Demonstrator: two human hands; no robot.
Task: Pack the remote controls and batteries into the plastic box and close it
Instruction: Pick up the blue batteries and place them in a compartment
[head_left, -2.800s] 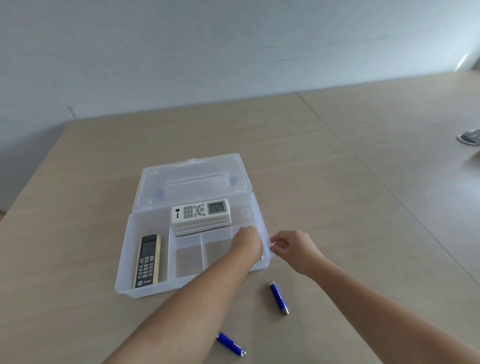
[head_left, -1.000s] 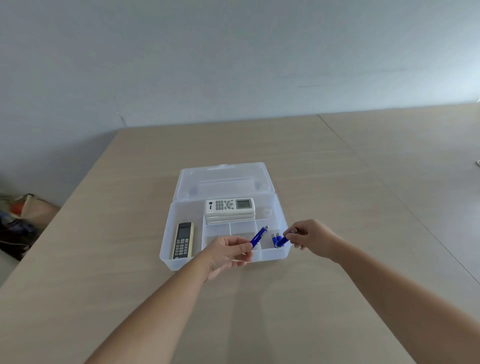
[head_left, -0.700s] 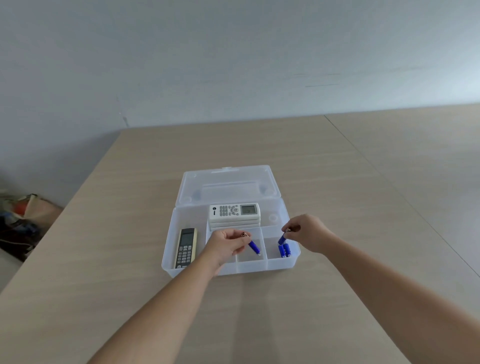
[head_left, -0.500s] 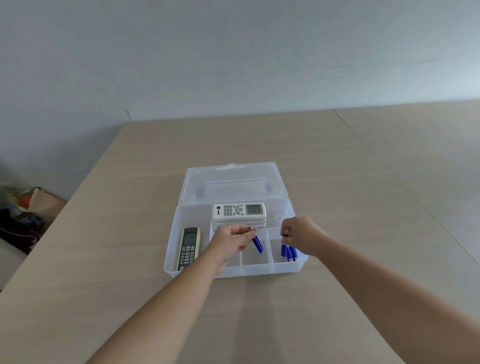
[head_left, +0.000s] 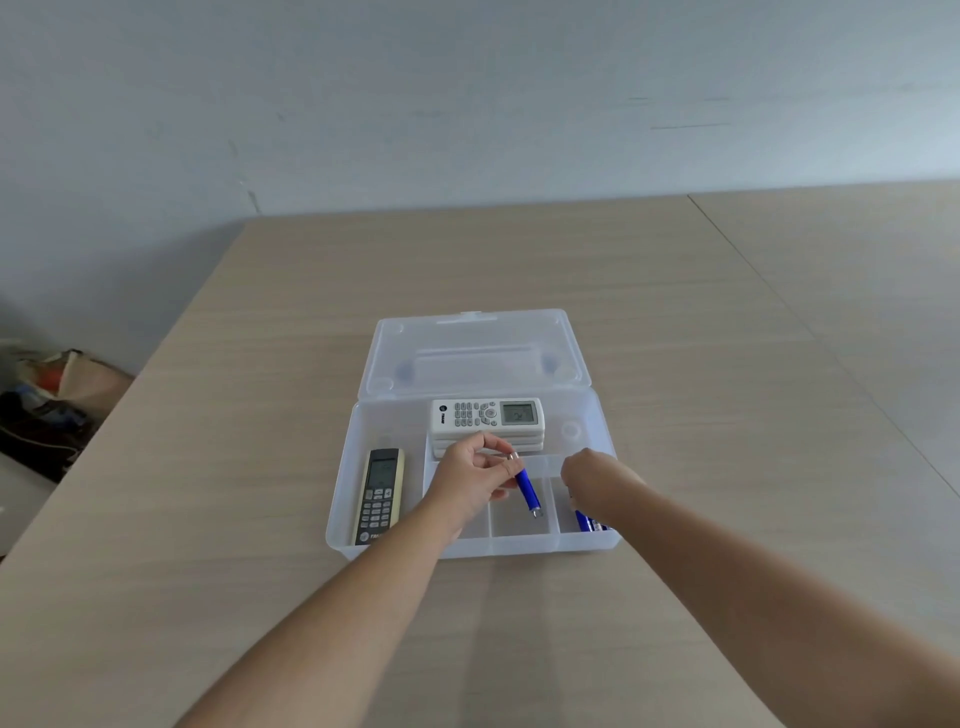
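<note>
Left hand (head_left: 475, 480) pinched the top end of a slim blue cylindrical battery (head_left: 528, 490) between thumb and fingertips, the battery slanting down into the middle small compartment at the front of the translucent plastic box (head_left: 340, 512), its metal tip near the floor there. Right hand (head_left: 592, 478) hovered over the right front compartment, fingers curled downward; whether it gripped anything could not be told. More blue batteries (head_left: 587, 521) lay just beneath it. Behind the hands sat a stack of white remote controls (head_left: 487, 419) with grey screens. A black-and-cream remote control (head_left: 379, 494) lay in the long left compartment. Its hinged clear lid (head_left: 470, 353) stood open on the pale wooden table (head_left: 208, 467).
</note>
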